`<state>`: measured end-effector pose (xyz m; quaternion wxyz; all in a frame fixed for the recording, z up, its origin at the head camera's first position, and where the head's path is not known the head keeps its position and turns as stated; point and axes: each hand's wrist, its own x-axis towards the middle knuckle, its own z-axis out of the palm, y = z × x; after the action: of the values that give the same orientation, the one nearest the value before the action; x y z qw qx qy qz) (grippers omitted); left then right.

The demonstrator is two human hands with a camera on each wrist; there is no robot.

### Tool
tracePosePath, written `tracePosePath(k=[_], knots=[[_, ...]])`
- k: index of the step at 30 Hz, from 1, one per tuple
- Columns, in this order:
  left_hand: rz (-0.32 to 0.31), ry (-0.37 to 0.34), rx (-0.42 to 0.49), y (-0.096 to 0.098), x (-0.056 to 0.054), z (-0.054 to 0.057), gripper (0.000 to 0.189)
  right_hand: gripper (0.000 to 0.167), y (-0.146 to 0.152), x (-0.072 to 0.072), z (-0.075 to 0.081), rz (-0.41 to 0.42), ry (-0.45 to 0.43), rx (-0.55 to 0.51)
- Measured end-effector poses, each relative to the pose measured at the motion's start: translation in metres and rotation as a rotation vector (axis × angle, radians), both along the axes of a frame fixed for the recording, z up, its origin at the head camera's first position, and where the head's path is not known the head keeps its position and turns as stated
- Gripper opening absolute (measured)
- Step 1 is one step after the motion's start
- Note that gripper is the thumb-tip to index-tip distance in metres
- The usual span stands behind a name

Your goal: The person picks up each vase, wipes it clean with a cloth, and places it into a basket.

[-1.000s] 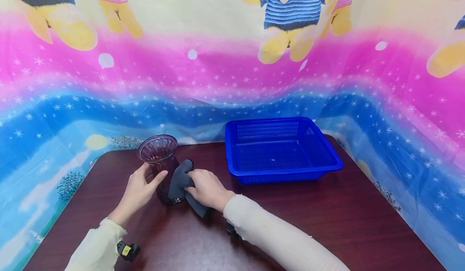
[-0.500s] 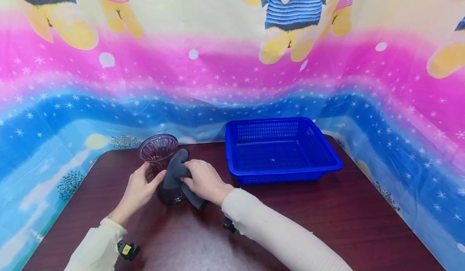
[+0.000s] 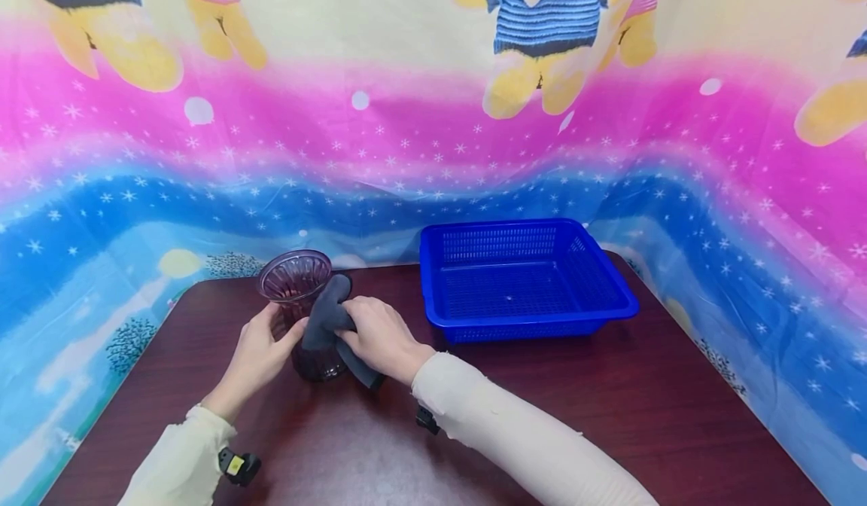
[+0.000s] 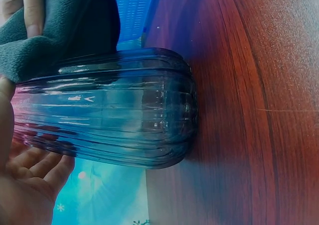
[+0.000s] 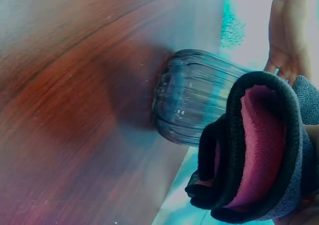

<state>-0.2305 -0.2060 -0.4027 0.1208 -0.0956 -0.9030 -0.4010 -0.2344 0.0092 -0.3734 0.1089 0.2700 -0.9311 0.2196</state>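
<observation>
A purple-tinted, ribbed glass vase (image 3: 295,277) with a flared rim stands upright at the left of the table. My left hand (image 3: 257,352) grips its left side, thumb and fingers round the body; the left wrist view shows the fingers behind the glass (image 4: 129,108). Bunched in my right hand (image 3: 382,336) is a dark grey cloth (image 3: 325,321), pressed against the vase's right side. In the right wrist view the folded cloth (image 5: 264,145) shows a pink inner face, and it covers part of the vase (image 5: 192,98). The cloth hides the right side of the vase's middle.
A blue plastic basket (image 3: 531,318) with slotted sides stands at the back right of the dark wood table (image 3: 542,393). A printed curtain (image 3: 406,144) hangs behind and along both sides of the table. Dark wrist devices (image 3: 239,467) sit at the sleeves.
My right hand has slid the cloth up along the vase's right side, from near the base to the middle, mostly in the first half second. The left hand and vase stay in place.
</observation>
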Motion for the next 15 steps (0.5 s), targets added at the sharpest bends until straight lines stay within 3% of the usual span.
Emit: tracePosePath(k=[15], knots=[[0.001,0.013,0.017,0.001,-0.001,0.0,0.058,0.018,0.003,0.0,-0.021,0.0,-0.025,0.042]])
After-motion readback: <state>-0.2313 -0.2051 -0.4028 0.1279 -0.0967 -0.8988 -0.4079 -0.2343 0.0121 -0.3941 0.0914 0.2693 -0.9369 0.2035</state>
